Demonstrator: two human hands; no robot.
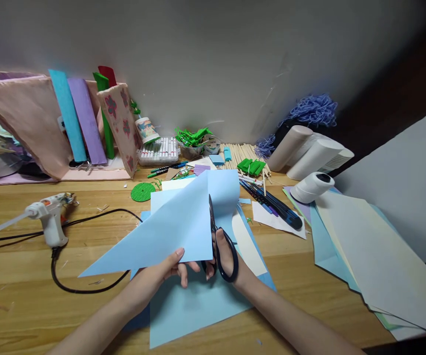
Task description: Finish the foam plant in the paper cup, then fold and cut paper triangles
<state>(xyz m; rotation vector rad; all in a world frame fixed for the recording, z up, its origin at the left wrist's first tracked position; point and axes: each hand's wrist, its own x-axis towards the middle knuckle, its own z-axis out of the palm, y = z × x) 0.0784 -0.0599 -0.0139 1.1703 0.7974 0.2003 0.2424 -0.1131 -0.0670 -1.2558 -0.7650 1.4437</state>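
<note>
My left hand (178, 266) pinches the lower edge of a light blue sheet of paper (176, 222), thumb on top and fingers beneath. The sheet is raised above the table, with a long pointed corner to the left and a curled part at the upper right. Black-handled scissors (227, 256) are in my right hand (225, 254), thumb through one loop. Their blades run upward along the paper's right side, partly behind it. Beneath both hands lie more blue sheets (198, 315) and a cream piece of paper (245, 241).
A white glue gun (52, 222) with a black cord stands left. Behind are markers (161, 150), green strips (192, 137) and wooden sticks (235, 150). A dark blue craft knife (282, 207) lies right of the papers, near a stack of coloured sheets (378, 246) and white rolls (314, 158).
</note>
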